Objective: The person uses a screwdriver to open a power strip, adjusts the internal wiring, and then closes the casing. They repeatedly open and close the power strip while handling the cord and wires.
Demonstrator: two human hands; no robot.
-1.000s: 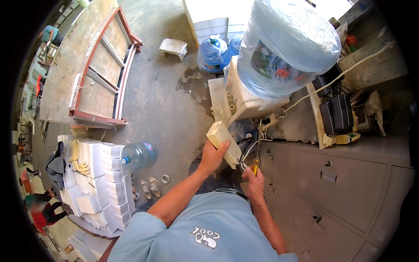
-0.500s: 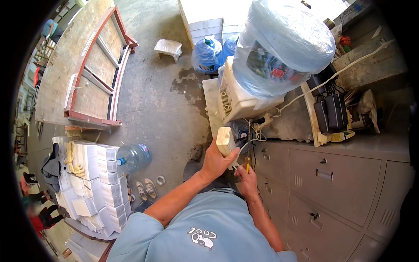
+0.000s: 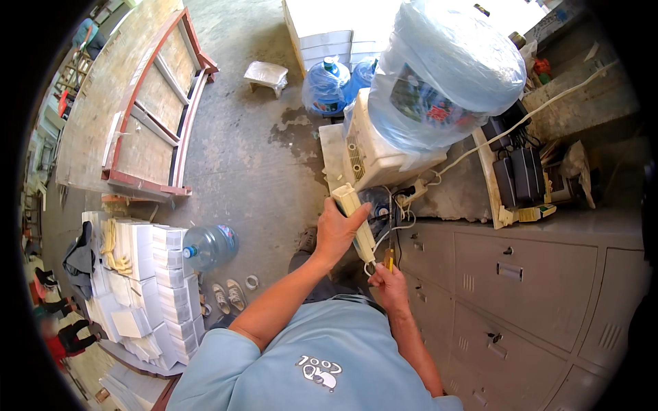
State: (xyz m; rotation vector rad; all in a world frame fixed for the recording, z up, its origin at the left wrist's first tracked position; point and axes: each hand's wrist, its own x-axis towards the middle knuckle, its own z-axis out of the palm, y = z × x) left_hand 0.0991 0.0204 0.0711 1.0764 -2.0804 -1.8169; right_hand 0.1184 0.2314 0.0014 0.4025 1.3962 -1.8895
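Observation:
My left hand is wrapped around a long cream power strip, thumb over its top. The strip slants down toward my right hand. A white cord loops at the strip's lower end, close to the right fingertips. Those fingers are closed around a slim yellow-handled tool that points upward; its exact kind is unclear. Whether they also pinch the cord is hard to make out.
A white water dispenser carries a plastic-wrapped water bottle. Another plug strip lies beside it. Grey metal lockers stand at right. At left are white stacked boxes, an empty water jug and shoes.
My left hand has tilted the power strip, so more of its length now shows, reaching down to my right hand. The right hand has moved slightly lower with the tool.

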